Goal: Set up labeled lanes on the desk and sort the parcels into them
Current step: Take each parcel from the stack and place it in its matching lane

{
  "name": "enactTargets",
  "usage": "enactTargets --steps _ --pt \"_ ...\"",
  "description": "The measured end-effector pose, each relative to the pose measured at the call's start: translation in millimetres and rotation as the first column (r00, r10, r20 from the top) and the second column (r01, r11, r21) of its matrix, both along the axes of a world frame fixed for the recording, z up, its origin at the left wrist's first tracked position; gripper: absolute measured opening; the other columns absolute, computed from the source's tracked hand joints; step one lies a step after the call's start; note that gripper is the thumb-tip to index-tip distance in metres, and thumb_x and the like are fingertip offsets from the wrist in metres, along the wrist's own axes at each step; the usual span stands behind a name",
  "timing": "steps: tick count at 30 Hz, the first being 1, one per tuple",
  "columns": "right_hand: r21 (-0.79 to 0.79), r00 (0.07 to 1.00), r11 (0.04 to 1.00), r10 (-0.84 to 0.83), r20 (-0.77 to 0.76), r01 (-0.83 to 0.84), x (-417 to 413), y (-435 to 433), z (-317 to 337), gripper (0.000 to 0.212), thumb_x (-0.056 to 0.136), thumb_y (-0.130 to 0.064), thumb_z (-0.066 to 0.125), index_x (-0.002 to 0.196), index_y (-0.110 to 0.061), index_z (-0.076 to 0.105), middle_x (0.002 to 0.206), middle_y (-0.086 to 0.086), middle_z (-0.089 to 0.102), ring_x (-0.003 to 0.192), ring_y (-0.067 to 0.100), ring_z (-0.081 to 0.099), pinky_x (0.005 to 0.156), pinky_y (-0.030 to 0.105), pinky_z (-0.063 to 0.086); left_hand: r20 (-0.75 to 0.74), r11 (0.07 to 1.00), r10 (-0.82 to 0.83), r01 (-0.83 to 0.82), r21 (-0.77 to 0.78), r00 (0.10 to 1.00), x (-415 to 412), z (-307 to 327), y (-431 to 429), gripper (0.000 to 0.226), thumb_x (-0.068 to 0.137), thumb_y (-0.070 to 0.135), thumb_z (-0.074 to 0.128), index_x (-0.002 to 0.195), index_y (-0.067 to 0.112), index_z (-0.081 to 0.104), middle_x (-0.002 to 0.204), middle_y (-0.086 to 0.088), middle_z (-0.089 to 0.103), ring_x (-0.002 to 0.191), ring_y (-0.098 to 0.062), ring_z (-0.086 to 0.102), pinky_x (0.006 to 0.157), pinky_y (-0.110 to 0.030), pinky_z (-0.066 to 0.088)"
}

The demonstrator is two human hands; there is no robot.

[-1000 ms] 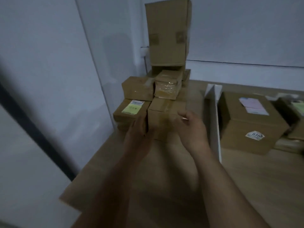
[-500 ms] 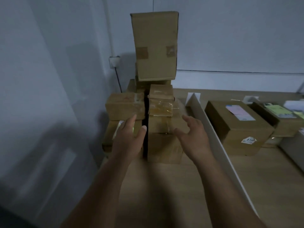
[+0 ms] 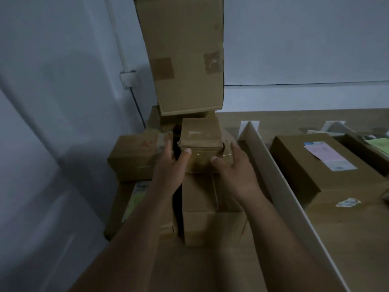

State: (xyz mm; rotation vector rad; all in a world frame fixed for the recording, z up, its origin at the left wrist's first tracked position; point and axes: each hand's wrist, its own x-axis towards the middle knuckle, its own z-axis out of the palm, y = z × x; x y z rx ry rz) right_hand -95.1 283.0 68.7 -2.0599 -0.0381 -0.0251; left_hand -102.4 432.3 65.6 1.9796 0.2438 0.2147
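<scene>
Dim tabletop (image 3: 210,268): left hand (image 3: 168,165) and right hand (image 3: 234,167) spread open, flanking the small taped parcel (image 3: 200,142); jostle it and the tall box (image 3: 185,55) behind might topple.

Both bare arms are stretched forward, side by side. The left hand (image 3: 168,167) is held with fingers (image 3: 167,144) straight and thumb apart. The right hand (image 3: 234,173) is spread wide too, thumb pointed inward.

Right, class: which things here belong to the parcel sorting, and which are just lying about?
Job: left hand, right hand, small parcel between them, tall box, divider, labelled parcel.
Lying about: socket, cable.
</scene>
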Motion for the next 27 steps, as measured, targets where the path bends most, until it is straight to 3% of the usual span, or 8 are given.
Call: enactTargets --steps 2,5,7,11,15,17,22,27 --pt "0.057 0.999 0.998 0.03 0.029 -0.032 9.4 3.5 -1.3 0.059 0.09 -0.039 0.057 0.143 -0.025 0.035 0.144 -0.002 0.043 0.134 0.019 0.039 0.109 0.044 0.036 -0.012 1.0 0.0 -0.001 -0.016 1.0 11.9 -1.7 0.2 0.046 0.094 0.043 0.046 0.138 0.031 0.039 0.125 0.009 0.056 0.116 -0.014 0.052 0.084 -0.027 0.041" --pt "0.126 0.998 0.991 0.05 0.046 -0.055 16.5 9.4 0.9 0.04 0.088 -0.038 0.059 0.126 -0.028 0.049 0.121 -0.009 0.057 0.114 0.012 0.054 0.099 0.041 0.047 -0.029 0.998 0.005 -0.007 -0.07 1.0 18.1 -2.0 -3.3 0.028 0.095 0.041 0.045 0.122 0.035 0.049 0.101 0.019 0.056 0.092 0.0 0.053 0.066 -0.018 0.034" --pt "0.166 0.997 0.984 0.059 0.046 -0.066 18.1 9.8 0.4 0.035 0.087 -0.04 0.059 0.12 -0.029 0.052 0.115 -0.011 0.06 0.108 0.01 0.057 0.095 0.041 0.05 -0.036 0.997 0.007 -0.01 -0.079 0.999 17.0 -3.3 -6.2 0.03 0.095 0.043 0.044 0.123 0.034 0.05 0.103 0.016 0.057 0.09 0.001 0.051 0.068 -0.02 0.037" --pt "0.172 1.0 0.985 0.022 -0.023 -0.018 4.7 0.6 4.2 0.013 0.093 -0.04 0.054 0.104 -0.04 0.047 0.102 -0.011 0.059 0.096 0.011 0.059 0.086 0.035 0.051 -0.057 0.998 0.041 -0.044 -0.047 0.998 3.4 -0.1 -7.2 0.058 0.09 0.059 0.037 0.137 0.026 0.044 0.128 0.0 0.054 0.116 -0.021 0.051 0.098 -0.044 0.041" --pt "0.108 0.999 0.993 -0.049 0.016 0.047 -22.2 -3.7 11.6 0.023 0.094 -0.042 0.051 0.112 -0.032 0.059 0.091 -0.013 0.061 0.088 0.009 0.061 0.081 0.037 0.054 -0.057 0.997 0.035 -0.04 -0.073 0.998 -25.1 7.6 -13.8 0.034 0.096 0.05 0.034 0.112 0.03 0.057 0.104 0.009 0.057 0.092 -0.006 0.052 0.074 -0.025 0.038" --pt "0.104 0.998 0.993 -0.062 0.026 0.059 -39.3 -5.2 15.0 0.026 0.094 -0.037 0.053 0.117 -0.028 0.059 0.09 -0.012 0.062 0.086 0.01 0.061 0.082 0.039 0.054 -0.035 0.994 0.038 -0.041 -0.099 0.999 -43.2 10.4 -17.0 0.028 0.098 0.044 0.037 0.116 0.035 0.056 0.098 0.017 0.053 0.085 -0.001 0.048 0.069 -0.023 0.035" --pt "0.119 0.994 0.988 -0.107 0.038 0.102 -94.6 -12.3 17.1 0.033 0.091 -0.034 0.057 0.124 -0.026 0.056 0.097 -0.007 0.064 0.088 0.011 0.062 0.079 0.037 0.054 -0.03 0.988 0.022 -0.027 -0.155 0.999 -95.5 7.0 -19.9 0.034 0.091 0.049 0.043 0.122 0.041 0.056 0.121 0.003 0.057 0.106 -0.016 0.055 0.095 -0.041 0.046" --pt "0.214 0.989 0.966 -0.146 -0.004 0.143 -155.6 -18.0 5.9 0.03 0.088 -0.033 0.06 0.118 -0.027 0.056 0.099 -0.005 0.065 0.087 0.012 0.063 0.071 0.031 0.053 -0.019 0.982 0.003 -0.007 -0.189 1.0 -156.1 1.9 -23.7 0.034 0.095 0.04 0.045 0.128 0.035 0.054 0.123 0.005 0.055 0.108 -0.014 0.053 0.092 -0.032 0.044"
